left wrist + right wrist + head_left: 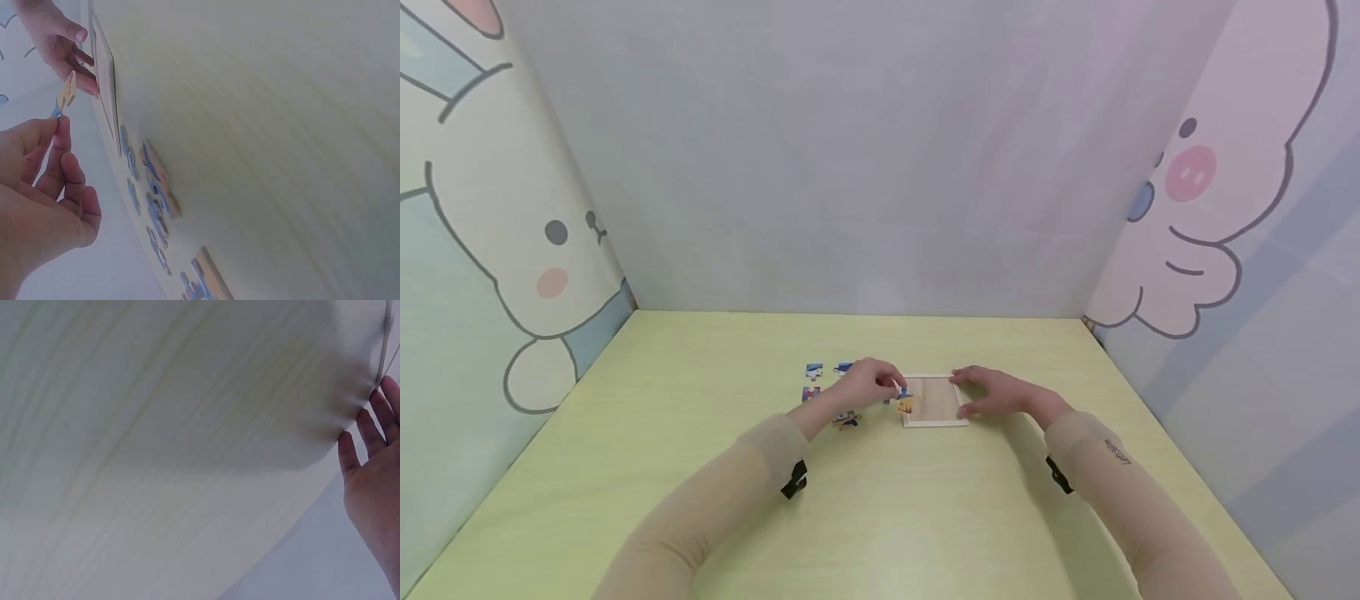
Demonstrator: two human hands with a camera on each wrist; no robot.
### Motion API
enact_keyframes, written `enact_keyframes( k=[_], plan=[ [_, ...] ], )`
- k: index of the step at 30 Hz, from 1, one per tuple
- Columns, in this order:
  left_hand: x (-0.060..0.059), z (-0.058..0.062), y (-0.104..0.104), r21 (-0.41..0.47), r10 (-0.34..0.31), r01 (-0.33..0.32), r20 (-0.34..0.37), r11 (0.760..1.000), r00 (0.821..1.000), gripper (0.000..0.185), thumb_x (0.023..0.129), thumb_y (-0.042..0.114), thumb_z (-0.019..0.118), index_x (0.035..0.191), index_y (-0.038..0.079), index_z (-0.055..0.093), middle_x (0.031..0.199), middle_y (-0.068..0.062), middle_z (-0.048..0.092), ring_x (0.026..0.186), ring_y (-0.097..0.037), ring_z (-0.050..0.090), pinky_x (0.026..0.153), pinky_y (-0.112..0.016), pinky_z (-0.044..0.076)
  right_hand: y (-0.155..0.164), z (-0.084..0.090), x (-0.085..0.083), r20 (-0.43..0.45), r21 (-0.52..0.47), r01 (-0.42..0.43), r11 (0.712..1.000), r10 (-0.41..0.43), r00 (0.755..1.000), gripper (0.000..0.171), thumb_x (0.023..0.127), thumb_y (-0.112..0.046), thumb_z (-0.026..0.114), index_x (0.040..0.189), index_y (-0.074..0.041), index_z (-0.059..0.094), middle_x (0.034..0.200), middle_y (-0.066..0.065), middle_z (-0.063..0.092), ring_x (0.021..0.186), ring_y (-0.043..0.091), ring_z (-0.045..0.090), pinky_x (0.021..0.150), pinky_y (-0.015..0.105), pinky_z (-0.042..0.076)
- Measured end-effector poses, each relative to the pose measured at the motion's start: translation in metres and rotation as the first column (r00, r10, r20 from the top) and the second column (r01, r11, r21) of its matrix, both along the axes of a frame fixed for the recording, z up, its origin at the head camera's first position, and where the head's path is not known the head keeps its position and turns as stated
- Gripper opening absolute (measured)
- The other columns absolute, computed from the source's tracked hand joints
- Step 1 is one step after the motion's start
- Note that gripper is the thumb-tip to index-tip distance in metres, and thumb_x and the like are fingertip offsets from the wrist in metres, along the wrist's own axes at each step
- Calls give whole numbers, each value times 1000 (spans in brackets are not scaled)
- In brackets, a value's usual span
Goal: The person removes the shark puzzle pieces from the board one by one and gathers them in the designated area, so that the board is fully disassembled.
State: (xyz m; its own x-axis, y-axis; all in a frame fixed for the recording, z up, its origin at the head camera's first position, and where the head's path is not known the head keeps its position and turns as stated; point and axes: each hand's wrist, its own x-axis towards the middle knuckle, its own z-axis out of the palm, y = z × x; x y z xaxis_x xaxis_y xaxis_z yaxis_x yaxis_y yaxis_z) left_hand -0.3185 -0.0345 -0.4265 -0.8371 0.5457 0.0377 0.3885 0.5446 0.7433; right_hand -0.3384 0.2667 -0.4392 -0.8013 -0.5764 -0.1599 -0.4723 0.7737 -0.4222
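My left hand (868, 383) pinches a jigsaw piece (906, 403) between thumb and forefinger. The piece, yellow and blue, is held up over the left side of a shallow wooden puzzle tray (934, 423). In the left wrist view the same puzzle piece (66, 94) stands tilted above the fingertips, with the tray (106, 81) behind it. My right hand (1000, 392) rests at the tray's right edge, fingers spread near the far corner and thumb lower down. The right wrist view shows that hand (378, 456) with fingers extended; most of the tray is out of frame there.
Several loose jigsaw pieces lie left of the tray, among them a blue and white piece (814, 372) and one below the left wrist (847, 420). The left forearm covers part of this group. Fabric walls stand around the pale yellow table (880, 508).
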Motion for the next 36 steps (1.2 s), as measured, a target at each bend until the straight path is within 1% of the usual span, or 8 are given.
enact_keyframes(
  k=[5,9,15,18,22,26,31,36],
  plan=[
    [3,-5,-11,0,1,-1,0,1000,1000,13,89,8,62,97,14,70,79,3,63,68,-11,54,63,-25,46,-6,0,2,-46,-13,-10,1000,9,999,72,78,-42,74,134,-4,49,142,16,43,131,35,38,108,50,28],
    [6,-8,-16,-5,24,-24,5,1000,1000,12,89,8,63,98,12,69,78,2,61,68,-11,52,60,-24,44,-9,4,4,-60,-16,-20,1000,19,998,68,79,-34,76,132,-1,50,139,19,45,130,37,39,107,51,28],
    [12,-12,-21,-25,67,-66,33,997,997,12,88,9,65,98,12,69,81,1,61,71,-13,52,56,-25,44,-4,2,0,-65,19,-27,999,28,998,66,78,-33,76,131,-2,51,139,18,45,130,36,39,107,50,28],
    [15,-15,-21,-26,86,-85,38,996,996,10,87,8,65,95,12,68,79,1,62,67,-13,53,54,-25,44,-2,1,-1,-67,29,-39,999,41,997,66,79,-33,76,132,-1,50,140,19,45,130,36,39,108,50,29],
    [19,-19,-21,-48,101,-100,20,994,995,9,86,6,65,93,11,68,78,2,62,64,-12,52,54,-24,44,-1,0,-1,-74,28,-64,998,66,995,66,79,-32,76,132,0,50,140,19,45,130,36,39,107,50,29],
    [20,-21,-22,-69,114,-114,-5,991,993,9,85,5,65,91,10,68,78,2,62,67,-11,53,58,-24,45,-1,0,-2,-77,23,-70,997,72,994,66,79,-33,76,131,0,50,139,19,45,130,37,39,107,50,29],
    [19,-15,-23,-96,120,-125,-57,988,991,6,85,8,67,91,9,68,81,3,62,71,-10,54,63,-24,45,-2,3,-2,-71,24,-48,999,49,996,68,79,-34,76,133,-2,49,140,19,44,130,36,39,107,50,29],
    [20,7,-31,-79,144,-152,-96,985,985,10,88,12,66,98,9,68,88,4,63,79,-12,54,69,-28,46,0,7,-3,-48,5,-31,1000,31,998,71,79,-35,76,135,-3,47,141,18,42,132,37,36,108,51,27]
  ],
)
